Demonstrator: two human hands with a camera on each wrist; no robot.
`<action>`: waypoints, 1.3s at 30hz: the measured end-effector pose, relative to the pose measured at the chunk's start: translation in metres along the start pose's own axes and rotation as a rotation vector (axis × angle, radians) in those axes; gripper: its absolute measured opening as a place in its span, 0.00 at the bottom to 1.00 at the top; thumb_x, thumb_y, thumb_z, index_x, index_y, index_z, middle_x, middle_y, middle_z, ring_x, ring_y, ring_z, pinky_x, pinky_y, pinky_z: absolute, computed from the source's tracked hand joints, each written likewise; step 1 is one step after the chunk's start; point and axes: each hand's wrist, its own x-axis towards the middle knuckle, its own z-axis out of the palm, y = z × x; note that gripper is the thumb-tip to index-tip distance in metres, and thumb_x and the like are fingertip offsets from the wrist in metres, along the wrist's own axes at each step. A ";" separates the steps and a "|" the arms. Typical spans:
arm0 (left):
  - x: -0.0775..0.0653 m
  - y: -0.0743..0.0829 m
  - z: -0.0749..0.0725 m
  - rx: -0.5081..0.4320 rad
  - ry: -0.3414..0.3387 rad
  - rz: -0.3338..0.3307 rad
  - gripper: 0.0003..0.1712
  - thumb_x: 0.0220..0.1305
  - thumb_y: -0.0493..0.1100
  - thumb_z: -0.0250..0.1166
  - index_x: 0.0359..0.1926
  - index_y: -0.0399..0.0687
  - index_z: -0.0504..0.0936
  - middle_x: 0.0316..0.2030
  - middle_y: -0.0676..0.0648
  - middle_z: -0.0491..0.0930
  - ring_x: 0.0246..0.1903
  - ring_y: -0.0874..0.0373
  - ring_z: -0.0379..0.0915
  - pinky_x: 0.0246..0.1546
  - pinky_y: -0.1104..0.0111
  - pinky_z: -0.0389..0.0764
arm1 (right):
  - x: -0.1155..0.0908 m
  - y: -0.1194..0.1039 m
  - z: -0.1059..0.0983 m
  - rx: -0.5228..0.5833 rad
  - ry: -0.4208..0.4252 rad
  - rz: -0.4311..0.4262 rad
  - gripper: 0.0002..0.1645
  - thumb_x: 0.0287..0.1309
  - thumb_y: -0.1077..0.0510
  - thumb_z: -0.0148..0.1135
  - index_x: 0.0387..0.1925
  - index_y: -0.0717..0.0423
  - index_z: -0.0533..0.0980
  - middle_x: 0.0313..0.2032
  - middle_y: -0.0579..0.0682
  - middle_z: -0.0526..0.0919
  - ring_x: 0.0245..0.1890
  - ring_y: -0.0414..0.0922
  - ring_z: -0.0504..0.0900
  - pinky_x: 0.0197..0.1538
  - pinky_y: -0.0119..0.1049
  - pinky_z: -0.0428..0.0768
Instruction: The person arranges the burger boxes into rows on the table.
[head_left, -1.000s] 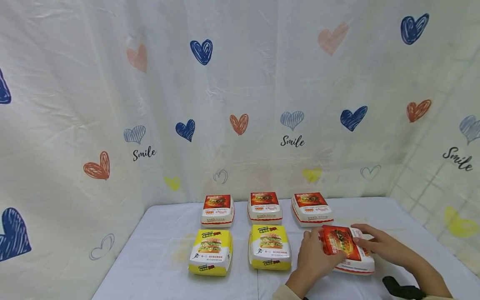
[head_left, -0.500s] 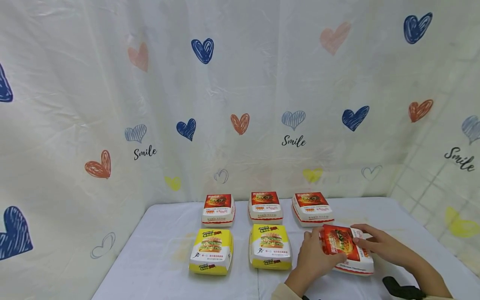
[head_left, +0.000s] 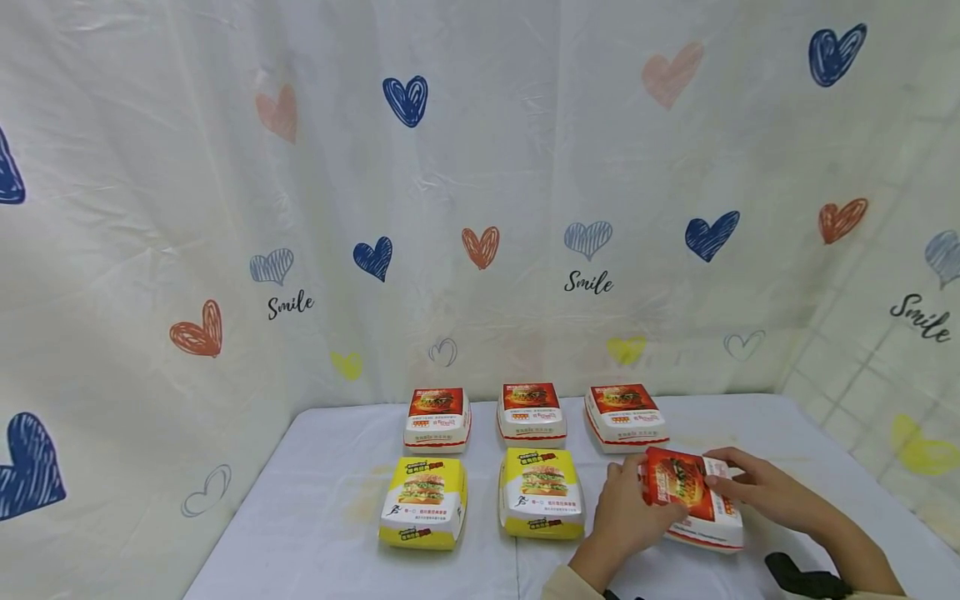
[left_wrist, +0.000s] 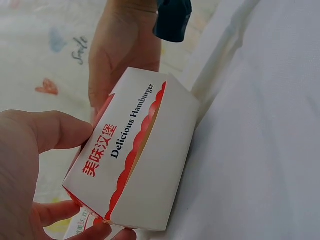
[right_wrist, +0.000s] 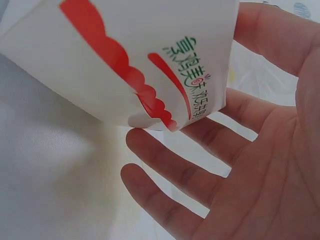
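Observation:
A red-and-white hamburger box (head_left: pixel 693 496) with a burger picture on its lid is at the front right of the table, held between both hands. My left hand (head_left: pixel 628 512) grips its left end, thumb over the lid and fingers round the side. On the opposite side my right hand (head_left: pixel 765 487) holds it, thumb on the lid and fingers at the back corner. In the left wrist view the box (left_wrist: pixel 135 150) is tilted, with "Delicious Hamburger" printed on its front. The right wrist view shows its white side (right_wrist: pixel 165 65) with a red scalloped band, near the curled fingers (right_wrist: pixel 170 165).
Three red-and-white burger boxes, left (head_left: pixel 437 421), middle (head_left: pixel 531 417) and right (head_left: pixel 626 418), form the back row. Two yellow-and-white burger boxes, left (head_left: pixel 423 504) and right (head_left: pixel 542 493), stand before them. A heart-printed curtain (head_left: pixel 480 167) hangs behind the white-covered table (head_left: pixel 300 517).
The held box has turned slightly between my hands, its right front corner moving a little left. Both hands stay nearly where they were, and the other boxes rest in place.

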 end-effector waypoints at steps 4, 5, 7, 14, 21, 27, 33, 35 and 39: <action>0.001 -0.001 -0.001 -0.027 -0.002 -0.010 0.38 0.48 0.58 0.80 0.61 0.74 0.75 0.42 0.56 0.71 0.42 0.62 0.72 0.45 0.58 0.82 | -0.001 0.000 -0.001 -0.002 0.004 -0.002 0.32 0.73 0.46 0.56 0.66 0.66 0.67 0.63 0.74 0.73 0.53 0.63 0.82 0.47 0.56 0.85; 0.001 -0.001 -0.001 -0.032 0.000 -0.010 0.37 0.48 0.58 0.80 0.61 0.74 0.75 0.42 0.56 0.71 0.42 0.62 0.72 0.45 0.58 0.82 | -0.001 0.000 -0.001 0.001 0.004 -0.003 0.32 0.73 0.47 0.56 0.66 0.66 0.67 0.62 0.74 0.73 0.53 0.63 0.82 0.47 0.56 0.85; 0.001 -0.001 -0.001 -0.044 0.003 -0.008 0.37 0.49 0.57 0.79 0.61 0.74 0.75 0.41 0.56 0.71 0.41 0.62 0.71 0.44 0.59 0.81 | -0.001 0.001 -0.001 0.007 0.003 -0.006 0.31 0.73 0.47 0.56 0.65 0.66 0.68 0.62 0.74 0.73 0.53 0.62 0.82 0.47 0.56 0.84; 0.003 -0.002 0.000 -0.061 0.019 -0.021 0.34 0.51 0.55 0.77 0.61 0.71 0.77 0.41 0.57 0.71 0.40 0.63 0.70 0.44 0.59 0.81 | -0.002 0.003 -0.001 -0.007 0.021 -0.028 0.27 0.74 0.48 0.55 0.61 0.64 0.71 0.60 0.72 0.75 0.52 0.61 0.82 0.46 0.55 0.84; 0.005 -0.005 -0.002 -0.082 0.019 -0.016 0.31 0.55 0.54 0.73 0.61 0.64 0.77 0.43 0.56 0.72 0.44 0.63 0.71 0.48 0.57 0.81 | -0.002 0.002 -0.002 -0.029 0.033 -0.021 0.24 0.76 0.47 0.53 0.57 0.64 0.73 0.59 0.73 0.76 0.53 0.61 0.82 0.44 0.48 0.83; 0.007 -0.008 -0.002 -0.073 0.038 -0.003 0.27 0.57 0.54 0.71 0.59 0.64 0.78 0.45 0.55 0.72 0.47 0.62 0.71 0.49 0.56 0.79 | -0.004 -0.002 -0.002 -0.022 0.039 -0.009 0.21 0.77 0.47 0.51 0.53 0.62 0.74 0.55 0.67 0.80 0.48 0.50 0.80 0.41 0.43 0.79; 0.009 -0.009 -0.001 -0.078 0.051 0.007 0.26 0.58 0.54 0.69 0.59 0.63 0.78 0.45 0.54 0.73 0.48 0.62 0.70 0.51 0.56 0.79 | -0.006 0.000 -0.002 -0.013 0.037 -0.026 0.20 0.78 0.48 0.50 0.50 0.61 0.74 0.51 0.59 0.82 0.42 0.37 0.77 0.39 0.41 0.77; 0.009 -0.009 -0.002 -0.080 0.058 0.009 0.26 0.58 0.53 0.69 0.59 0.62 0.78 0.45 0.54 0.73 0.48 0.61 0.70 0.51 0.56 0.78 | -0.006 0.002 -0.002 -0.008 0.034 -0.033 0.20 0.78 0.48 0.49 0.50 0.62 0.74 0.47 0.55 0.82 0.39 0.34 0.74 0.38 0.39 0.76; 0.009 -0.010 -0.002 -0.078 0.070 0.014 0.25 0.59 0.52 0.68 0.59 0.60 0.78 0.45 0.54 0.72 0.47 0.61 0.69 0.49 0.58 0.77 | -0.007 0.005 -0.002 0.010 0.026 -0.061 0.19 0.80 0.49 0.46 0.48 0.63 0.72 0.41 0.51 0.80 0.35 0.31 0.72 0.36 0.35 0.75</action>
